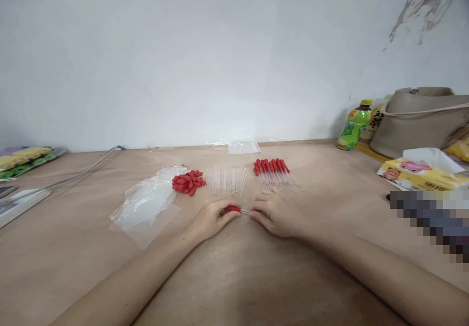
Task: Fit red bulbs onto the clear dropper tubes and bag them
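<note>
My left hand [216,216] pinches a red rubber bulb [233,209] that points to the right. A thin clear dropper tube [245,212] runs from the bulb's mouth to the fingertips of my right hand [273,213], which are closed on it. Whether the tube sits inside the bulb I cannot tell. Just beyond my hands lies a row of bare clear tubes [225,179]. To its left is a heap of loose red bulbs [188,183]. Beyond my right hand, several droppers with red bulbs fitted [276,172] lie side by side.
Clear zip bags [146,204] are spread at the left, with another bag [244,148] by the wall. A grey cable [88,167] crosses the far left. A green bottle [353,126], a beige bag [417,121] and a tissue pack [417,172] stand or lie at the right.
</note>
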The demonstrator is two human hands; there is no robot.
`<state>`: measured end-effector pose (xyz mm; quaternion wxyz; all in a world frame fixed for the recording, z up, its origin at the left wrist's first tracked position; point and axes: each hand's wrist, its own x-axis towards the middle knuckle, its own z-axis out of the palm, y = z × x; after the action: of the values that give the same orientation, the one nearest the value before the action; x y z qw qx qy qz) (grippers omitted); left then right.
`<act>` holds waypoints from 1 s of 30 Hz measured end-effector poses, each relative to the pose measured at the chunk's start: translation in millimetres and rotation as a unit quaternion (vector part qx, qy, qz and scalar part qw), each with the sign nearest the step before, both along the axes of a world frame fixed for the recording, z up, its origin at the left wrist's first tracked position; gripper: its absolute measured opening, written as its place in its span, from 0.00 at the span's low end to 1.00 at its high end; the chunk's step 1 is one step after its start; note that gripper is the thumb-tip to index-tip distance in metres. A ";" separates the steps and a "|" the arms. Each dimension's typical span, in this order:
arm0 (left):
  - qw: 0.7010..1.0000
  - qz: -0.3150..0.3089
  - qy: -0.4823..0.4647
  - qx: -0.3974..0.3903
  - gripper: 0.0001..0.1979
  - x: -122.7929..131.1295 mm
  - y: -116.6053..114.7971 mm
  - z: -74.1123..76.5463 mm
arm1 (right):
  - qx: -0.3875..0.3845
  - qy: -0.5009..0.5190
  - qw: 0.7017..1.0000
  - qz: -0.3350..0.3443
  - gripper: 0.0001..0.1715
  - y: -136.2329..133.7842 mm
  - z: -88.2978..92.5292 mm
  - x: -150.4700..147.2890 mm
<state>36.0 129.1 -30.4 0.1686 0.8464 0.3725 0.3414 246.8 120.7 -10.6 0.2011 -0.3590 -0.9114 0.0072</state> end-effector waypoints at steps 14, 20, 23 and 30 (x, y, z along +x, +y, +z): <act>0.996 0.074 0.056 0.013 0.05 -4.8 6.6 2.9 | -0.083 0.070 0.935 -0.337 0.23 66.2 11.9 -4.2; 0.996 0.071 0.062 0.006 0.05 -5.2 6.6 2.7 | -0.051 0.012 0.921 -0.387 0.22 89.5 0.0 -27.4; 0.996 0.069 0.064 -0.003 0.05 -4.9 6.3 3.5 | -0.045 -0.003 0.918 -0.393 0.23 92.3 -3.8 -29.2; 0.995 0.073 0.063 -0.007 0.06 -4.5 6.6 2.3 | -0.035 -0.018 0.919 -0.392 0.21 92.7 -8.2 -28.6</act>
<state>31.5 135.7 -28.2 0.1249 0.8355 0.4456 0.2962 218.2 213.3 -18.8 0.1592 -0.6942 -0.7004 -0.0468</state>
